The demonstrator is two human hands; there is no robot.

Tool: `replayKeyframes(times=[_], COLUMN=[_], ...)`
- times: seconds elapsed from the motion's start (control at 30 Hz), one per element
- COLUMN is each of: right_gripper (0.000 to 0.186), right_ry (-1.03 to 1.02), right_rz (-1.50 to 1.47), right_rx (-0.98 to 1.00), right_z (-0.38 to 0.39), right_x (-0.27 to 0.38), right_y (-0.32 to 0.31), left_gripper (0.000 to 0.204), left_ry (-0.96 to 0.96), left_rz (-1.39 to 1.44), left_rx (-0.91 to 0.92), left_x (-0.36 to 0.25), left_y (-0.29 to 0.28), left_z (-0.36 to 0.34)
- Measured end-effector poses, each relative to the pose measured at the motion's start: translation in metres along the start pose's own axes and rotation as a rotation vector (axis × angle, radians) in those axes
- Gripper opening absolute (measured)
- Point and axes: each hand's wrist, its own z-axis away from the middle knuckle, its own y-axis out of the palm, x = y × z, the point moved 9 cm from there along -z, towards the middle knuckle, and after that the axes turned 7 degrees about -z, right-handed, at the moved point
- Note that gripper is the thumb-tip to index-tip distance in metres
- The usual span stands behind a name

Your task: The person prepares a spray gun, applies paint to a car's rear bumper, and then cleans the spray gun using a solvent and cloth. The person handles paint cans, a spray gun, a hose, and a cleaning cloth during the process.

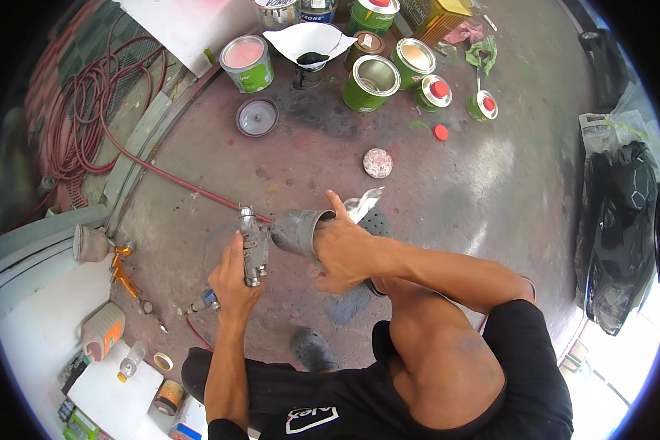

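My left hand (pixel 232 287) is closed round a grey metal spray gun (pixel 254 248). The gun's grey paint cup (pixel 292 232) lies tilted on its side, its mouth toward the right. At that mouth is my right hand (pixel 345 249), with some fingers hidden by the rim and one finger sticking up along it. A crumpled white cloth (pixel 364 204) pokes out from the far side of the right hand, which appears to grip it. The red air hose (pixel 191 189) runs behind the gun.
Ahead stand several green paint cans (pixel 372 84), a can of pink paint (pixel 246 62) and a white paper strainer (pixel 309 44). Nearer lie a grey lid (pixel 257 116) and a speckled round lid (pixel 378 163). An orange-handled spray gun (pixel 125 282) is at left, black panels (pixel 620 220) at right.
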Motion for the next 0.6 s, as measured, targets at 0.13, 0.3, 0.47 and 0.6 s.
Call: replayKeyframes(times=[0.13, 0.3, 0.47, 0.6], right_gripper=[0.060, 0.039, 0.034, 0.036], right_ry=[-0.037, -0.158, -0.105, -0.386], right_rz=[-0.272, -0.363, -0.473, 0.113], right_rx=[-0.265, -0.485, -0.595, -0.810], right_z=[-0.015, 0.004, 0.035, 0.026], right_x=[-0.012, 0.011, 0.007, 0.042], right_y=[0.004, -0.030, -0.047, -0.046], left_gripper=[0.064, 0.064, 0.063, 0.060], left_ry=[-0.043, -0.152, -0.227, -0.231], left_rz=[-0.107, -0.030, -0.053, -0.059], left_rx=[0.003, -0.007, 0.083, 0.110], left_x=[0.004, 0.031, 0.037, 0.029], left_y=[-0.003, -0.009, -0.005, 0.003], left_z=[0.000, 0.002, 0.001, -0.001])
